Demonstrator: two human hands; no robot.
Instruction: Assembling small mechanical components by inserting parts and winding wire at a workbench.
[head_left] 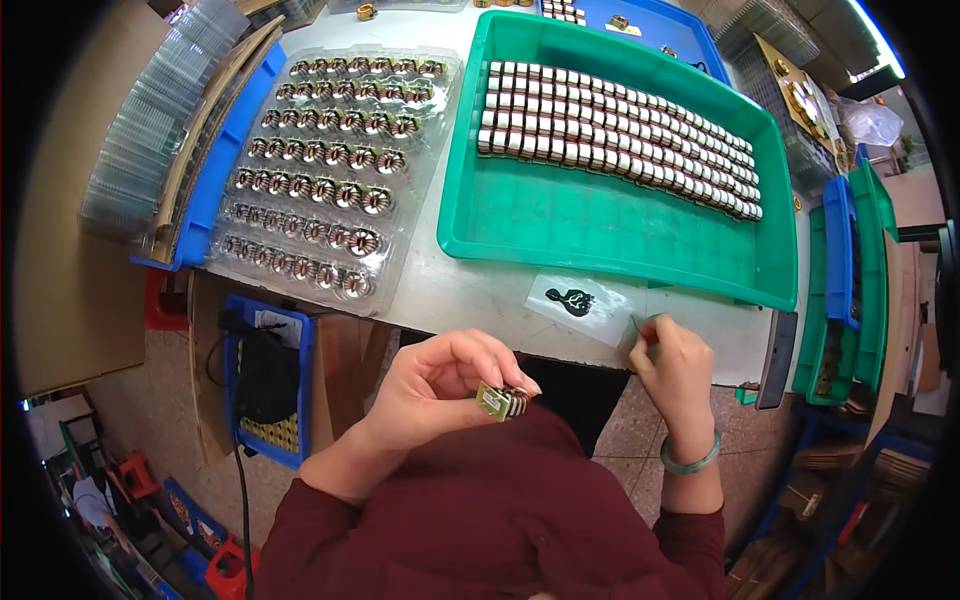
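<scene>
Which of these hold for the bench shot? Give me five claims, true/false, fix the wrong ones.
1. The left hand holds a small wound coil part. True.
2. Blocks with white tops stand in rows in the green tray. True.
3. The right hand is inside the green tray. False: it is outside, beside the translucent sheet.
4. The black patch lies on the green tray's floor. False: it is on the translucent sheet, in front of that tray.
5. The clear plastic tray left of the green one holds rows of coils. True.
</scene>
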